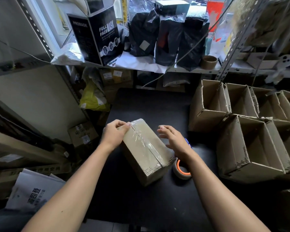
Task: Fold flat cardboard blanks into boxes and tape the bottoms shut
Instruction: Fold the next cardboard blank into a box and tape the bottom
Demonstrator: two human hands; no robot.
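Note:
A folded cardboard box [151, 158] lies on the black table [141, 198], its taped face up, with clear tape running along the middle seam. My left hand [115, 133] grips the box's far left corner, fingers curled over the edge near the tape end. My right hand [173, 139] hovers just right of the box with fingers relaxed and spread, holding nothing. A roll of clear tape [182, 169] with an orange core lies on the table against the box's near right corner, below my right wrist.
Several folded open boxes [244, 148] are stacked at the right of the table. A metal shelf behind holds a black mask carton [97, 36], black bags [167, 34] and a brown tape roll [208, 61]. Cartons and bags crowd the floor at left.

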